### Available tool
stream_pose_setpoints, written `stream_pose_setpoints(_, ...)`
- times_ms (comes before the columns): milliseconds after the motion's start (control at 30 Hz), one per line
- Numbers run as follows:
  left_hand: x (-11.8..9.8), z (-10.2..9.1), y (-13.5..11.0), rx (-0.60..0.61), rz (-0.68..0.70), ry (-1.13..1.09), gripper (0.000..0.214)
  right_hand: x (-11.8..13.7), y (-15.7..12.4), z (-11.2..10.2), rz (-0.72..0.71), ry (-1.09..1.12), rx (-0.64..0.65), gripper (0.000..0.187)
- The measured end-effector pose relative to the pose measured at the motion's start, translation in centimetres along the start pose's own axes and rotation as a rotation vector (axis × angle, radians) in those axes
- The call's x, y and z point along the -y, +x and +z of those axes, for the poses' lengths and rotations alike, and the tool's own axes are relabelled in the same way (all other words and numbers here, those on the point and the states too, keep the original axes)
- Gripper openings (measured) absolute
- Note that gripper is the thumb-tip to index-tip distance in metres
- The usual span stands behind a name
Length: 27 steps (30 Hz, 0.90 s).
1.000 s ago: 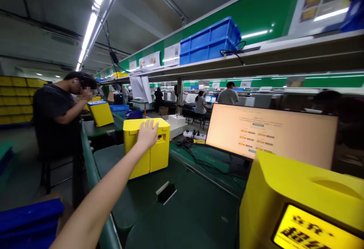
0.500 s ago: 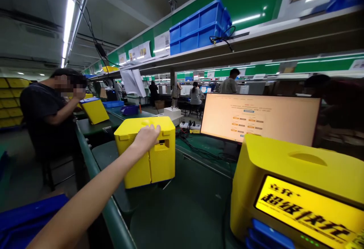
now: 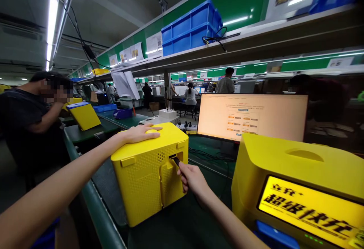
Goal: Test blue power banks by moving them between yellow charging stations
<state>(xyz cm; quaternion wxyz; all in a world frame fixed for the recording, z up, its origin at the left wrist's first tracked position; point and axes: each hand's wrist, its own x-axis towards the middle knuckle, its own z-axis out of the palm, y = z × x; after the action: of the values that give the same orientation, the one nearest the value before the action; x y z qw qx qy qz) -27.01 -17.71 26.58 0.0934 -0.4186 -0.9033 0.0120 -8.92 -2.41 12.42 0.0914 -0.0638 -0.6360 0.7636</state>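
A yellow moulded-plastic box with a perforated side [image 3: 150, 173] is steadied on the dark green workbench surface [image 3: 182, 226] by the left hand [image 3: 139, 133], which is laid flat and open across the lid with nothing clasped in it. Just below and to the right of that palm, the right hand [image 3: 192, 179] is pinched shut on a small black plug-like piece [image 3: 176, 161], whose tip is held at the dark slot in the box's upper side — whether it is already seated cannot be told. To the right of the pinching fingers a larger yellow cabinet with a lit display panel [image 3: 295, 203] is found close by; behind them a flat computer monitor [image 3: 251, 118] is set, and cables are trailed on the bench. A skewed entry could be caused by the angled approach — the piece may be jammed or bent. The box, held only from above, could be slid sideways by the push.
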Motion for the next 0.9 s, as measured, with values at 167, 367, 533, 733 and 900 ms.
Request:
stream_pose_setpoints(167, 0.2, 0.2, -0.2, 0.109, 0.068, -0.148, 0.054, -0.7, 2.3, 0.4, -0.009, 0.011, 0.026, 0.054)
stream_pose_setpoints(367, 0.4, 0.3, -0.2, 0.110, 0.079, -0.238, 0.053, -0.7, 2.5, 0.3, 0.026, 0.025, 0.043, 0.047)
stream_pose_setpoints(533, 0.4, 0.2, -0.1, 0.117, 0.082, -0.271, 0.051, 1.1, 2.8, 0.5, 0.119, 0.009, 0.009, 0.030)
stream_pose_setpoints(733, 0.9, 0.3, 0.0, 0.117, 0.059, -0.250, 0.057, 2.6, 3.7, 0.4, 0.110, -0.137, 0.006, 0.030)
stream_pose_setpoints(900, 0.6, -0.3, 0.5, 0.131, -0.144, -0.128, 0.063, 1.8, -0.8, -2.2, -0.167, -0.400, -0.097, 0.025)
